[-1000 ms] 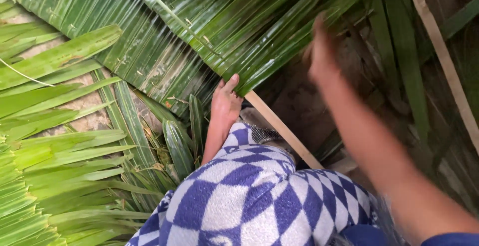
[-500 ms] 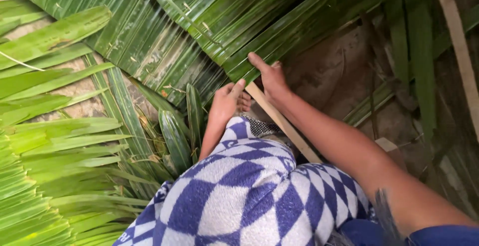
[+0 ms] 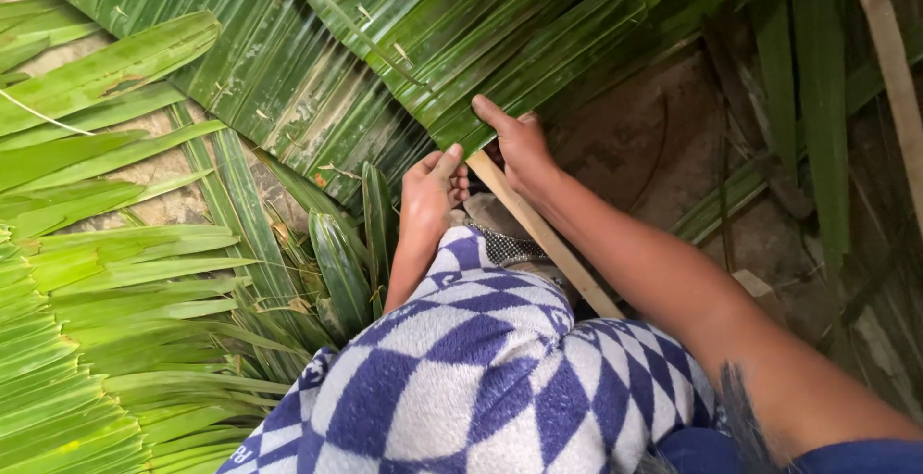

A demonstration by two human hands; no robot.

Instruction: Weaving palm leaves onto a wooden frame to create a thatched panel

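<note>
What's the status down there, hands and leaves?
Left hand and right hand both at the edge of the folded palm leaves. Pale wooden stick runs between them. Checked blue-and-white cloth covers the knee; grip unclear.
</note>
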